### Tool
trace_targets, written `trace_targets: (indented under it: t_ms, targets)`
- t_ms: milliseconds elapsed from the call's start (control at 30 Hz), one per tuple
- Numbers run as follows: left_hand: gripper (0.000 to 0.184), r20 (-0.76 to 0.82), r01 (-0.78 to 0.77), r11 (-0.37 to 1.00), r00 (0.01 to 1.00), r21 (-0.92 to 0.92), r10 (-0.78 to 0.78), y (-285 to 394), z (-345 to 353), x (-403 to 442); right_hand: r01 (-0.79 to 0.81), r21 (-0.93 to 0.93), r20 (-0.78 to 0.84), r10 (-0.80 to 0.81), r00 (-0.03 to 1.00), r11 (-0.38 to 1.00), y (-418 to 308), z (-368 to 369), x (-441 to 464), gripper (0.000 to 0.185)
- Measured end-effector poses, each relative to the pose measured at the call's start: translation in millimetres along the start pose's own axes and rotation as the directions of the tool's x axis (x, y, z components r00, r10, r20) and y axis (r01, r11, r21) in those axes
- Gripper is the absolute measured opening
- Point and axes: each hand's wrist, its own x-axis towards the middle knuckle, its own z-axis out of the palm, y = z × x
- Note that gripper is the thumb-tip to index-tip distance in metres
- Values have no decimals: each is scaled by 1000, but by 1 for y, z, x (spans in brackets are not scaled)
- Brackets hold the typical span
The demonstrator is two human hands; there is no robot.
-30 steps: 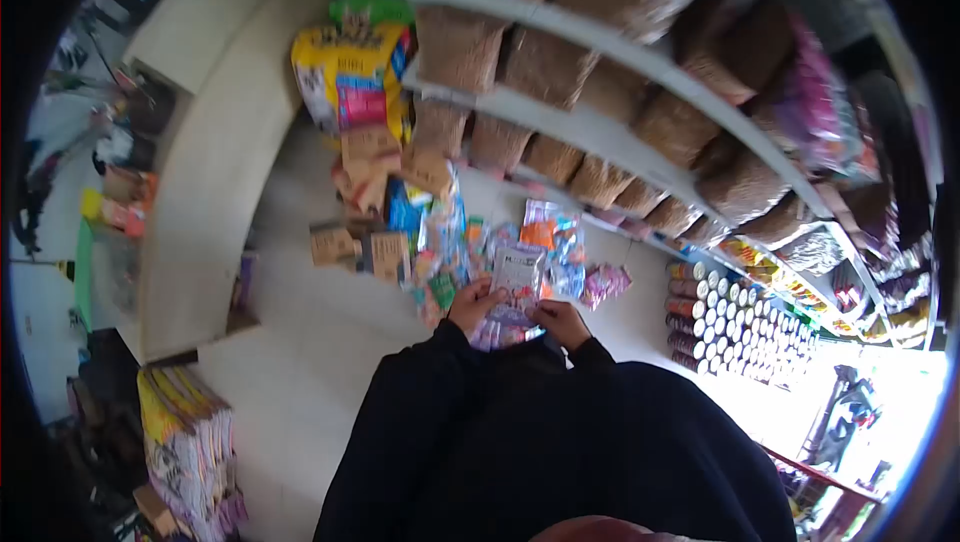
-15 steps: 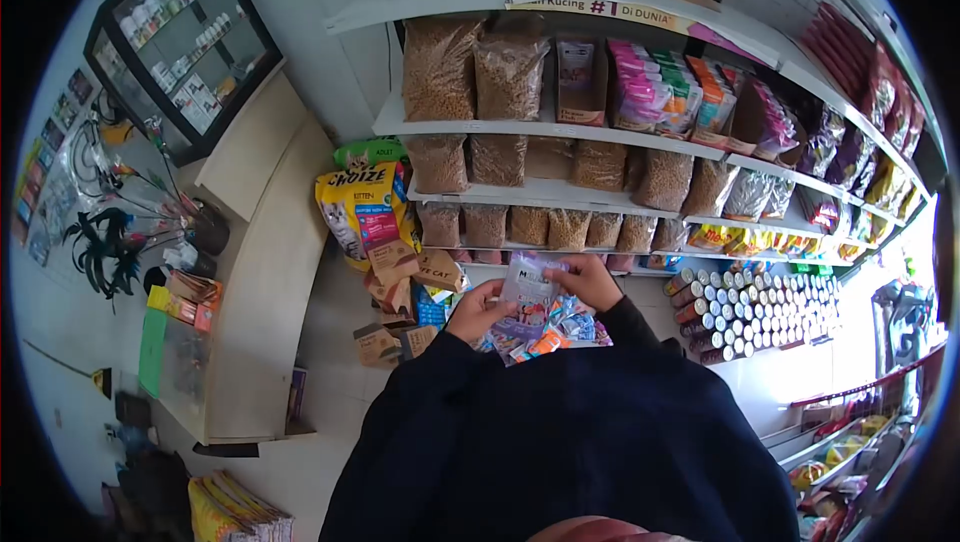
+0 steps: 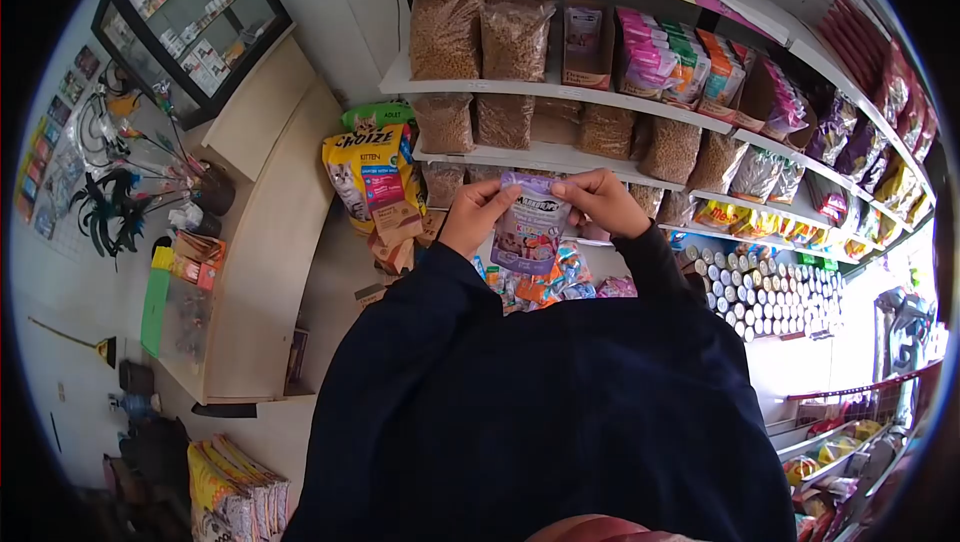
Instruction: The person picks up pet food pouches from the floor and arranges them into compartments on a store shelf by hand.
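Observation:
Between my hands, upright with its front facing me, is a purple pet food pouch [image 3: 528,232]. My left hand [image 3: 472,217] pinches its upper left edge, thumb on the front. At the upper right corner, my right hand [image 3: 607,204] grips it the same way. Below and behind the pouch lies a pile of colourful small packets [image 3: 565,277], partly hidden by the pouch and my sleeves.
Shelves ahead hold clear bags of brown kibble [image 3: 447,32] and rows of pouches [image 3: 650,57]. A yellow Choize bag [image 3: 365,177] stands left, near cardboard boxes [image 3: 392,254]. Stacked cans [image 3: 765,287] are at right. A wooden counter [image 3: 275,212] runs along the left.
The pouch has come up and closer, and now faces me more squarely. Both hands hold its upper corners; my right hand has shifted right. The view has tilted down slightly.

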Motion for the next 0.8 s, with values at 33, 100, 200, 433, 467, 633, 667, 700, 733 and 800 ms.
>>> trace_targets:
  t_ms: [33,100,200,433,467,633,667,700,733,800]
  targets:
    - [23,9,32,999,999,-20,-32,1,2,3,0,12,27,-1,1000,1000,-4,-5,2,26]
    - [23,0,20,1000,1000,-4,-20,1,6,12,6,-7,77,-5,997,1000,-3,-22,10,24]
    - [22,-13,-7,996,1000,87,8,3,23,34,52,-225,94,-31,995,973,-13,-49,18,21]
    - [17,-95,-154,949,978,274,186,-13,83,105,337,-535,163,-296,941,775,-46,-123,47,16]
    - [19,-83,-162,947,978,278,192,-17,86,117,363,-609,203,-304,931,705,-49,-135,53,16]
    - [25,-146,-379,813,864,442,482,-47,91,165,498,-638,227,-475,850,587,-65,-188,97,10]
    - [26,-233,-354,858,859,371,455,-63,87,174,492,-654,235,-465,854,574,-72,-198,107,10]
    - [27,-316,-332,896,851,293,419,-76,85,181,486,-669,242,-453,858,563,-76,-207,117,11]
    - [29,-295,-319,876,852,361,432,-80,84,185,519,-691,282,-474,834,503,-76,-216,130,11]
    - [30,-321,-220,880,871,422,372,-87,88,192,560,-678,323,-492,808,476,-70,-230,157,11]
